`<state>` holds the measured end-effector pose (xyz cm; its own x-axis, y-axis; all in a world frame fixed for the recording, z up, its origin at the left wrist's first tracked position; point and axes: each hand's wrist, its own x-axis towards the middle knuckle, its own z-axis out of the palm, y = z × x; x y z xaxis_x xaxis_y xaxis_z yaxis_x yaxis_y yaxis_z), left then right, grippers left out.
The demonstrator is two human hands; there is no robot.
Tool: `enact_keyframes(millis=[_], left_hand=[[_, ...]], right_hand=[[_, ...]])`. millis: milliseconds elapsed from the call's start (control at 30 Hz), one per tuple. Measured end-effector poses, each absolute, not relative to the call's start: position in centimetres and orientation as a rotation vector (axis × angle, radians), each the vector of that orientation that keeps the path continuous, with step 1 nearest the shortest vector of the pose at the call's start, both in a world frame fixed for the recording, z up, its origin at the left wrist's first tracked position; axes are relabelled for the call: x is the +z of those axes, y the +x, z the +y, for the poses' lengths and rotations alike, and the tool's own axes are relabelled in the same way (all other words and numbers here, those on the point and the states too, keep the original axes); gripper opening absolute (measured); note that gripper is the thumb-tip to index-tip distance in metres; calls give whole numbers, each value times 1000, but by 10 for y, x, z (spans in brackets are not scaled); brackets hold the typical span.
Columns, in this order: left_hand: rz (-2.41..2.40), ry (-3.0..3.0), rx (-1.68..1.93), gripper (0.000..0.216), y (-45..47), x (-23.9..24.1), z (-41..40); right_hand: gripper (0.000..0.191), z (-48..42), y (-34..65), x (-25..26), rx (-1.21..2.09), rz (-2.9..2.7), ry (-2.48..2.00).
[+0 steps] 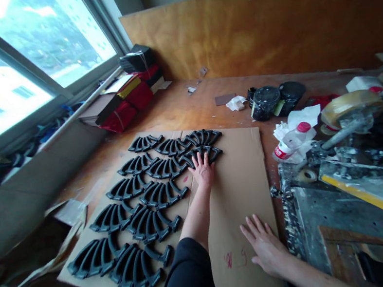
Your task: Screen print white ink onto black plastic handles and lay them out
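Observation:
My left hand [202, 170] reaches far out with fingers spread, its fingertips on or just over a black fan-shaped piece with curved ribs [188, 158]. Whether the fingertips press on it I cannot tell. More such glossy black fans [153, 222] lie in rows on the left part of a flat cardboard sheet [234, 175]. My right hand [267, 249] is open, palm down, over the cardboard's right edge, beside red handwritten marks [236, 258]. It holds nothing.
Right of the cardboard stand a red-capped plastic bottle [293, 140], black tubs [266, 101], a tape roll [351, 105] and a paint-smeared work surface [351, 207]. Bundled red and black stacks [126, 108] sit by the window. A wooden board [260, 27] closes off the back.

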<state>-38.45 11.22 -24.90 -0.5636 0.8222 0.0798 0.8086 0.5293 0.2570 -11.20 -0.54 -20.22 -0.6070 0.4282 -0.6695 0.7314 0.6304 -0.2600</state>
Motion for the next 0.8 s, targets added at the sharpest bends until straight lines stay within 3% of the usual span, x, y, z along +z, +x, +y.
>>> enact_keyframes(millis=[233,433,533,700,800], left_hand=[[2708,1460,592,60,-314,-278,56],[2612,1472,665,54,-278,-283,8],[2533,1267,758,49,-263,-274,-16],[2372,892,988,48,-213,-231,-27],[2140,900,1174,52,-158,-174,-12]], right_hand=[[100,4,-104,-206,-904,2404,856],[46,22,-46,-170,-1039,2628,688],[51,20,25,-151,-1012,2922,851],[79,2,144,-154,-744,3009,1070],[69,-15,180,-159,-812,2985,826]])
